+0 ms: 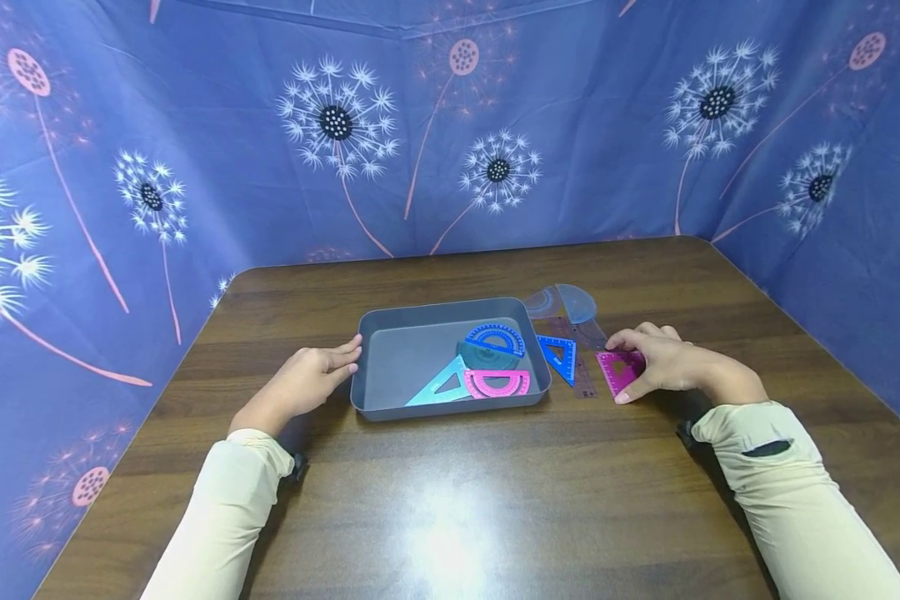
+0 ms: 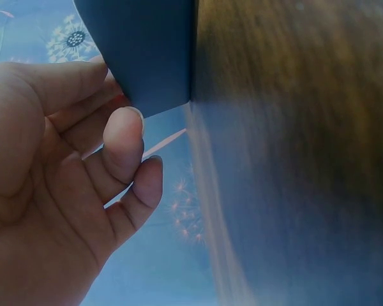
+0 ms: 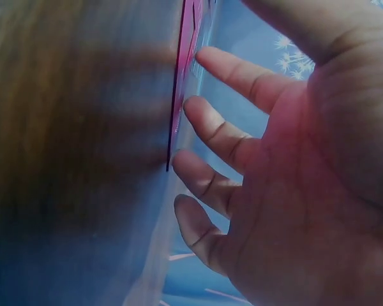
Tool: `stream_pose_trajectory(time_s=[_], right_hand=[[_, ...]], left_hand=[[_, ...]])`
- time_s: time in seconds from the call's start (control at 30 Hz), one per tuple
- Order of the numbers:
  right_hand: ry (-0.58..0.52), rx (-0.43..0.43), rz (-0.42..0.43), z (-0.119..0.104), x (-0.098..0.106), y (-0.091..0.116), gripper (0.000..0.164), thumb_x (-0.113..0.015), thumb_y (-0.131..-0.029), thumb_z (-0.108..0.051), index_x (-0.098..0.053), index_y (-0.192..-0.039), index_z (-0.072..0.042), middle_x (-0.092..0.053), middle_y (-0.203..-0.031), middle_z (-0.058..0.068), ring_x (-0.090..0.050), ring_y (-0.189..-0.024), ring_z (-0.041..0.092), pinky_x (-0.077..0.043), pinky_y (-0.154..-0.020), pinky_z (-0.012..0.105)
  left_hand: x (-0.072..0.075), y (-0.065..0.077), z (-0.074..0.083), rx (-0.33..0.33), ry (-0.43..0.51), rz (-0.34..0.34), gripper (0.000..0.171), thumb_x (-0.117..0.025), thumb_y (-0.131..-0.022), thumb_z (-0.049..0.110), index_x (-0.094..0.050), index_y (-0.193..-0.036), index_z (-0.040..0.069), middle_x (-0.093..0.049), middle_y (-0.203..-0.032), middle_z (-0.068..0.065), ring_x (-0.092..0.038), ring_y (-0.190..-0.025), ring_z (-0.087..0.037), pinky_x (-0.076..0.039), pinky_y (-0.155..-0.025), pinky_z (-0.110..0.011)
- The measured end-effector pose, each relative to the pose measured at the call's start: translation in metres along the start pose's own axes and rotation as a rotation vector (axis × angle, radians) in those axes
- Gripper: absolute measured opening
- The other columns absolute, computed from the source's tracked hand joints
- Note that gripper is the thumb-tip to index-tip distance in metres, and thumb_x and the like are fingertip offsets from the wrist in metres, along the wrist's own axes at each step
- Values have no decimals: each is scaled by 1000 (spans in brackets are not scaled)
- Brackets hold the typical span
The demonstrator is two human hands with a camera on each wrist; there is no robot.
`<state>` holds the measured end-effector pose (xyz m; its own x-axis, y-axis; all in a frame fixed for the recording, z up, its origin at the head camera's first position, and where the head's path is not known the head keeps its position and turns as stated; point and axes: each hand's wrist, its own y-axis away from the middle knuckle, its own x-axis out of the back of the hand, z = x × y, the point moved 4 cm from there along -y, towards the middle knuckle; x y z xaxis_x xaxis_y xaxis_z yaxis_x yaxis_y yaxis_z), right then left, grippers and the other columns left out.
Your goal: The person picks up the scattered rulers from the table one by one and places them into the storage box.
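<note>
In the head view, my left hand [image 1: 309, 377] lies at the left end of a grey rectangular tray [image 1: 412, 312], its extended fingertips touching the wall. The left wrist view shows those fingers [image 2: 124, 140] by the tray's corner [image 2: 150, 57]. My right hand [image 1: 671, 360] spreads over a pink set square [image 1: 613, 368], thumb by its near corner and fingers by its far side; the palm hides part of it. Seen edge-on in the right wrist view, the set square [image 3: 187, 38] runs beside gently bent fingertips [image 3: 195, 105].
Inside the tray lie a blue protractor [image 1: 487, 343], a pink protractor [image 1: 498, 383], a teal set square [image 1: 438, 387] and a dark translucent round piece. Right of it are a blue set square [image 1: 567, 367], a clear protractor [image 1: 577, 304] and clear ruler-like pieces on the wooden table [image 1: 330, 517].
</note>
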<state>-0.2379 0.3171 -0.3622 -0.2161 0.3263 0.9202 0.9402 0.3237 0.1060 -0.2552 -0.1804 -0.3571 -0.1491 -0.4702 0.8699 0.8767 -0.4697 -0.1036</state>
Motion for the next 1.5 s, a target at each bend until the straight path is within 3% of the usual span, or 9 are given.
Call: stream_pose_trajectory(time_s=[0.17, 0.4, 0.6, 0.87, 0.93, 1.0, 1.1, 1.23, 1.5], right_hand=[[50, -25, -16, -3, -2, -1, 91, -88, -61, -60, -55, -135, -18, -50, -121, 18, -37, -107, 40, -36, -78, 57], [-19, 14, -12, -4, -4, -3, 77, -91, -63, -49, -58, -124, -15, -50, -116, 19, -38, -109, 41, -37, -82, 55], [-132, 66, -44, -4, -6, -6, 70, -92, -67, -34, -57, -121, -8, -51, -110, 20, -48, -103, 35, -43, -84, 45], [-182, 78, -88, -5, -7, -8, 62, -89, -72, -27, -54, -119, -6, -54, -100, 16, -50, -92, 27, -42, -75, 36], [-189, 82, -91, -6, -6, -7, 61, -89, -73, -26, -53, -118, -5, -54, -100, 17, -51, -92, 28, -42, -75, 36], [-194, 83, -93, -6, -6, -7, 61, -89, -73, -25, -52, -117, -4, -54, -100, 17, -51, -91, 28, -43, -74, 36], [-201, 82, -86, -6, -6, -8, 59, -89, -73, -24, -52, -114, -3, -54, -98, 16, -50, -91, 27, -42, -75, 36], [-213, 73, -60, -6, -7, -8, 57, -90, -72, -22, -52, -107, 0, -51, -99, 14, -46, -93, 26, -39, -78, 36], [-195, 75, -28, -6, -7, -6, 55, -92, -69, -18, -50, -100, 0, -49, -101, 15, -43, -94, 26, -37, -77, 33]], left_hand=[[-1, 0, -1, -1, 1, 2, 38, -57, -102, 16, -57, -136, 0, -46, -149, -7, -42, -136, -35, -34, -111, -53], [-2, -2, -3, 2, 3, 1, 38, -57, -102, 16, -56, -137, 0, -46, -150, -7, -41, -137, -35, -34, -111, -53], [-3, -2, -4, 4, 7, -7, 38, -57, -102, 16, -56, -137, -1, -45, -150, -8, -41, -137, -35, -34, -111, -53], [-2, -2, -4, 5, 1, 0, 38, -57, -102, 17, -57, -137, 1, -45, -150, -6, -43, -136, -34, -38, -109, -52], [-2, -2, -5, 10, 2, -2, 39, -57, -102, 18, -56, -137, 1, -45, -150, -6, -62, -116, -34, -48, -98, -48], [-2, -2, -5, 17, 0, -6, 39, -57, -102, 18, -56, -138, 2, -45, -151, -6, -70, -85, -27, -53, -83, -41], [-2, -2, -5, 32, 15, -17, 39, -57, -103, 18, -56, -139, 2, -43, -152, -6, -49, -49, -13, -47, -61, -32], [-2, -1, -5, 45, 37, -28, 40, -56, -103, 18, -55, -140, 2, -42, -153, -7, -46, -44, -10, -47, -52, -27], [-4, -2, -6, 51, 56, -34, 41, -56, -103, 18, -54, -140, 2, -41, -153, -7, -46, -43, -11, -50, -50, -28]])
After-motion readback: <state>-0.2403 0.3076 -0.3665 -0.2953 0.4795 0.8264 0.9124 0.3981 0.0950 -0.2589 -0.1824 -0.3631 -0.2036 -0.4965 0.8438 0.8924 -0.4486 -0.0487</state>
